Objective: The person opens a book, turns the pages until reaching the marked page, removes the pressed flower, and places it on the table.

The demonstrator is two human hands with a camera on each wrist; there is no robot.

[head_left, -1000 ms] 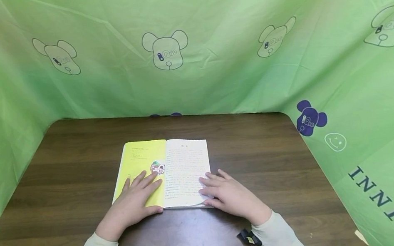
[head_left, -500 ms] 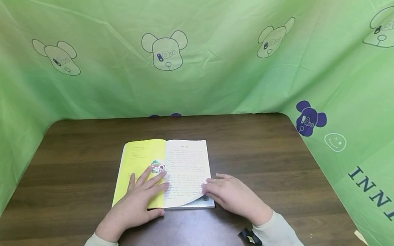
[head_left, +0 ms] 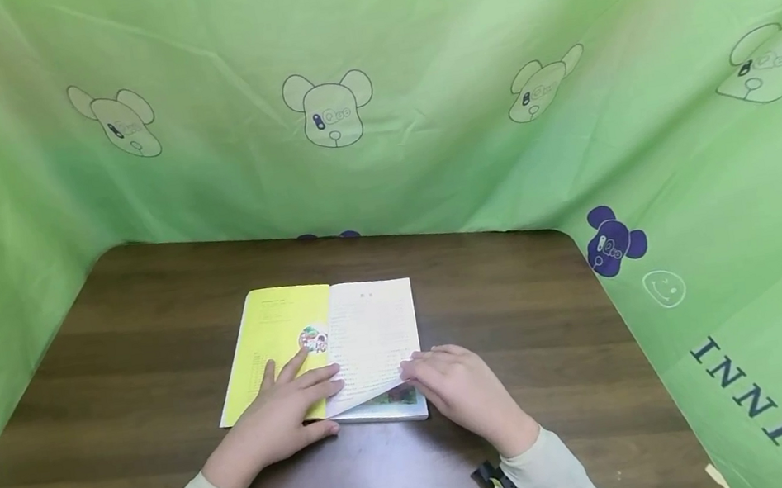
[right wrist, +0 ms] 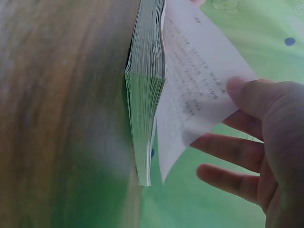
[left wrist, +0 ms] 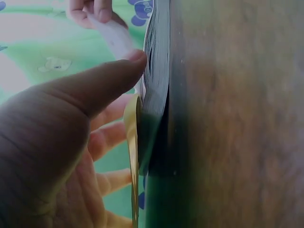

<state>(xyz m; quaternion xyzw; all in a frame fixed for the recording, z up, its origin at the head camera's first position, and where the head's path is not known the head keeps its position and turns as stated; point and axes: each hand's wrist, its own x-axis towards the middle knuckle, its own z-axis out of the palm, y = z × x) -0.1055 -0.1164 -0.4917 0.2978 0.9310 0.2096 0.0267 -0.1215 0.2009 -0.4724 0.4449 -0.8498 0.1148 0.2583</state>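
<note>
Right hand (head_left: 463, 396) pinches page (head_left: 371, 334), likely limp and tearable, by near corner, sound hold; left hand (head_left: 277, 422) spread on book (head_left: 264, 328).

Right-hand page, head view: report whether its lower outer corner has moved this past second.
Yes, upward: pinched by the right hand, the page has lifted there, off the book block beneath.
</note>
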